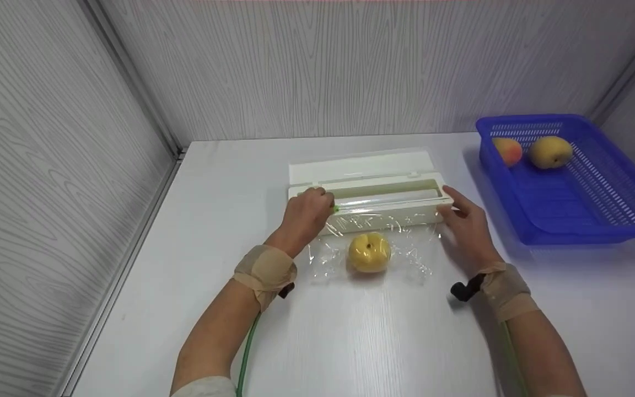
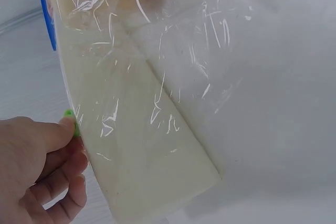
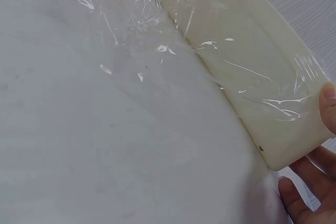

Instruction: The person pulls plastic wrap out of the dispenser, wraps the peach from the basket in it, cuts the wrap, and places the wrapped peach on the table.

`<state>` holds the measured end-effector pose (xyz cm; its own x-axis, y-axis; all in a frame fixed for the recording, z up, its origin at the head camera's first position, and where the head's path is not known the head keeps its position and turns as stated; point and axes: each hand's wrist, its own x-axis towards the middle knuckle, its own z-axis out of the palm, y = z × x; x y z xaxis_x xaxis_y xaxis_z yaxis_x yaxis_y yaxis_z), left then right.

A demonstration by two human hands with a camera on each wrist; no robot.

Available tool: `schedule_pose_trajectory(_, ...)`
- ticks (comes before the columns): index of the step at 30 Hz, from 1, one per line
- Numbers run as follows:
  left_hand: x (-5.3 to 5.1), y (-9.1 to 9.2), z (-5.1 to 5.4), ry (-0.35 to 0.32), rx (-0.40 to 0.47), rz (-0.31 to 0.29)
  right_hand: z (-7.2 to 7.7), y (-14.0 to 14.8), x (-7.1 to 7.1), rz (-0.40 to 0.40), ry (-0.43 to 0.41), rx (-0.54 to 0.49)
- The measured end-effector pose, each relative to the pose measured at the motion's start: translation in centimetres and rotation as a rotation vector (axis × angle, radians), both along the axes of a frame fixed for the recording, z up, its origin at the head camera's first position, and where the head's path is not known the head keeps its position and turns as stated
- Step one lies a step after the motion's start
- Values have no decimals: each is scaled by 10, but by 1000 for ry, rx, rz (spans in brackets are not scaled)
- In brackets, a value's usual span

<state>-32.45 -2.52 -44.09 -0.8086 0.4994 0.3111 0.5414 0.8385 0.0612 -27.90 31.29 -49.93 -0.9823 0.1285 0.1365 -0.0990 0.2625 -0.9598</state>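
Note:
A cream cling film dispenser [image 1: 416, 216] lies on the table, lid open toward the back and the film roll [image 1: 394, 197] showing inside. My left hand [image 1: 309, 212] pinches a small green slide cutter [image 2: 70, 115] at the dispenser's front top edge, left of its middle. With thumb and fingers, my right hand [image 1: 466, 229] grips the dispenser's right end. Clear cling film [image 1: 411, 259] runs from the slot down the front face and over a round yellow fruit [image 1: 369, 252], which sits on the table just before the dispenser.
A blue plastic basket [image 1: 571, 212] stands at the right with a red-yellow fruit [image 1: 509, 150] and a yellow fruit [image 1: 550, 152] in it. Pale wood-grain panels [image 1: 317, 71] wall the table at the back and left.

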Motion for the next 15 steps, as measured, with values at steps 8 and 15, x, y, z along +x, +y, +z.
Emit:
schedule_pose_trajectory(8, 4, -3, -3, 14, 35, 8, 0, -2, 1, -2, -28, -52)
schedule_pose_trajectory(15, 5, -5, -8, 41, 93, 7, 1, -1, 3, 17, -57, -118)
